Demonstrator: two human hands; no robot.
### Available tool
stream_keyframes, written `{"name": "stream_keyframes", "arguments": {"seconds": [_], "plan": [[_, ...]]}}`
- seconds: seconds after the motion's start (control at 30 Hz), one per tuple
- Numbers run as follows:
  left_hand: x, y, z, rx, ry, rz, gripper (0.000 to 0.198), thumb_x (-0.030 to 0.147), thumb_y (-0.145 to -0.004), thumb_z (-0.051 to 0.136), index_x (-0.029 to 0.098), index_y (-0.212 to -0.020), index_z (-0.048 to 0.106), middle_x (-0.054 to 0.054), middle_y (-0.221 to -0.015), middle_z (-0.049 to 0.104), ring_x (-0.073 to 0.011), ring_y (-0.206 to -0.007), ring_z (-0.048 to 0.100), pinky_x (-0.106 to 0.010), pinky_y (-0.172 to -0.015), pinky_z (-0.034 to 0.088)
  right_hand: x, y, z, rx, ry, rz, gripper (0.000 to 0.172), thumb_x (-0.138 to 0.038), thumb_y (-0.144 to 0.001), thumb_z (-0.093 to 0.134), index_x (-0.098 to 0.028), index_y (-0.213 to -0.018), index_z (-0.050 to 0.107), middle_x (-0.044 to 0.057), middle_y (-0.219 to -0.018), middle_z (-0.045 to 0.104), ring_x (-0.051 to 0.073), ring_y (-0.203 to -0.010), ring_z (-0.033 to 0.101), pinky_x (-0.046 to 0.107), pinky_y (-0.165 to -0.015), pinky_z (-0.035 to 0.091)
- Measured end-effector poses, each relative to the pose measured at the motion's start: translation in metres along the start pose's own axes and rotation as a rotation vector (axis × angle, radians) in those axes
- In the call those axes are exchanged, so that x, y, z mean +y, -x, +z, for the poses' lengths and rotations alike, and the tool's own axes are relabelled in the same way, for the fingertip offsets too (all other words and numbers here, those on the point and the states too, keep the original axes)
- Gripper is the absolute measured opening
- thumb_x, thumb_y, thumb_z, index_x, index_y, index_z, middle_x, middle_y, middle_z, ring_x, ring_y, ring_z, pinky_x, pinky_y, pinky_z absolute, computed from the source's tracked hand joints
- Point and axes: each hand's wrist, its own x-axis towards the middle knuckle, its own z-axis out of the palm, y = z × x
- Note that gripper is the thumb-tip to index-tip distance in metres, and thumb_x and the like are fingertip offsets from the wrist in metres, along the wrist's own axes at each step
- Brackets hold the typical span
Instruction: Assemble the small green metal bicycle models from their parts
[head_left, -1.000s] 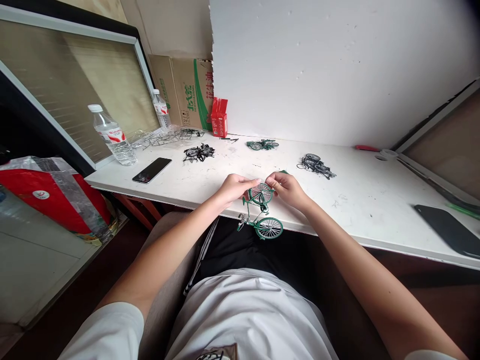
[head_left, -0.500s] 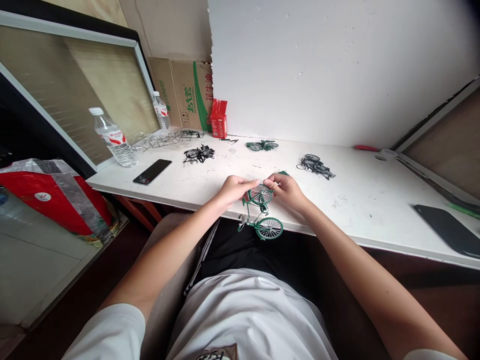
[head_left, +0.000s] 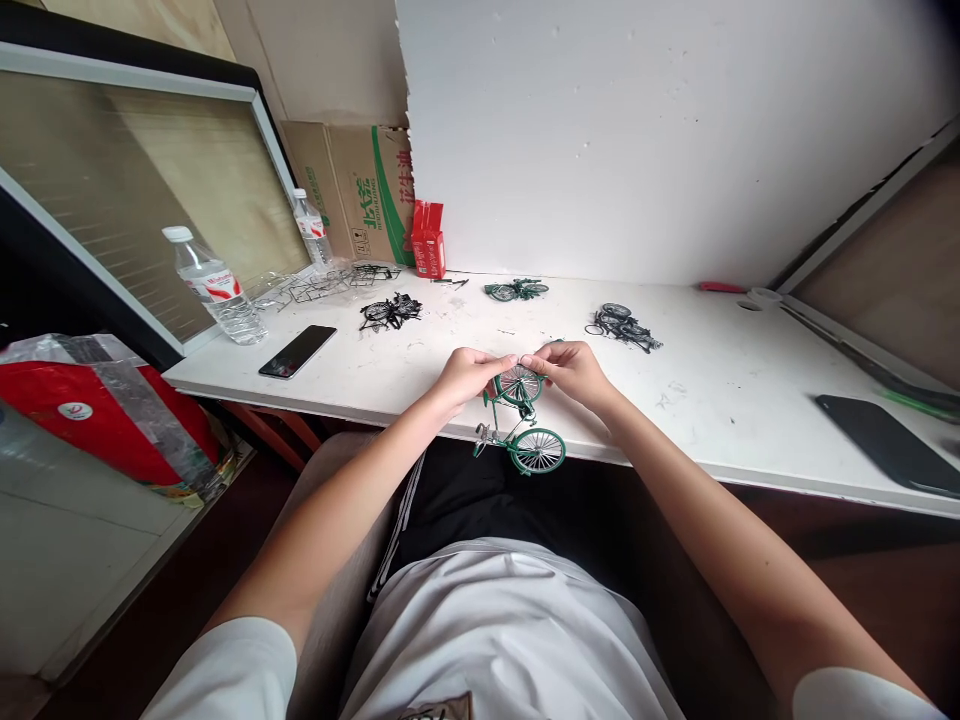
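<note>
A green model bicycle (head_left: 517, 418) hangs over the table's front edge, one wheel up between my hands and the other lower, in front of my lap. My left hand (head_left: 471, 380) is closed on the upper wheel from its left side, thumb along the rim. My right hand (head_left: 568, 370) pinches the same wheel at its upper right. The thumbs nearly meet at the top of the rim. Both hands' fingertips are partly hidden behind the wheel, so I cannot make out any small part between them.
On the white table (head_left: 450, 330) lie a black model bicycle (head_left: 391, 312), a green one (head_left: 517, 290) and a dark one (head_left: 624, 328). A phone (head_left: 298, 351), water bottle (head_left: 217, 290), red box (head_left: 428, 240) and wire-like frames (head_left: 322, 285) are left; a dark flat object (head_left: 885, 440) is right.
My right hand's fingers have shifted slightly left along the top of the wheel, closer to the left thumb. The camera view has moved a little. The bicycle remains held.
</note>
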Motion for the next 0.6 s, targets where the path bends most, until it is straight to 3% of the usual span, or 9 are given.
{"name": "stream_keyframes", "arguments": {"seconds": [0.13, 0.3, 0.6], "plan": [[-0.003, -0.008, 0.003, -0.012, 0.027, 0.005, 0.045, 0.056, -0.077, 0.089, 0.013, -0.077, 0.078, -0.005, -0.068, 0.068, -0.0117, -0.057, 0.052, -0.027, -0.054, 0.036, 0.002, -0.001, -0.002, 0.038, -0.127, 0.083, 0.055, -0.074, -0.073, 0.087, -0.021, -0.069, 0.072, 0.002, -0.066, 0.064, 0.015, -0.063, 0.052, 0.032, -0.060, 0.041], [-0.010, -0.011, 0.004, -0.031, 0.012, 0.018, 0.049, 0.060, -0.075, 0.089, 0.013, -0.077, 0.078, -0.005, -0.071, 0.069, -0.0118, -0.059, 0.052, -0.027, -0.054, 0.038, 0.005, 0.002, 0.000, 0.019, -0.233, 0.107, 0.049, -0.066, -0.074, 0.091, -0.021, -0.072, 0.073, 0.002, -0.071, 0.066, 0.015, -0.068, 0.054, 0.032, -0.065, 0.044], [-0.016, -0.012, 0.007, -0.026, 0.090, -0.029, 0.047, 0.057, -0.073, 0.091, 0.013, -0.083, 0.079, -0.007, -0.085, 0.074, -0.0118, -0.065, 0.055, -0.027, -0.057, 0.039, 0.007, 0.003, 0.002, 0.027, -0.295, 0.199, 0.051, -0.067, -0.070, 0.092, -0.019, -0.077, 0.076, 0.004, -0.080, 0.071, 0.014, -0.067, 0.052, 0.029, -0.057, 0.038]]}}
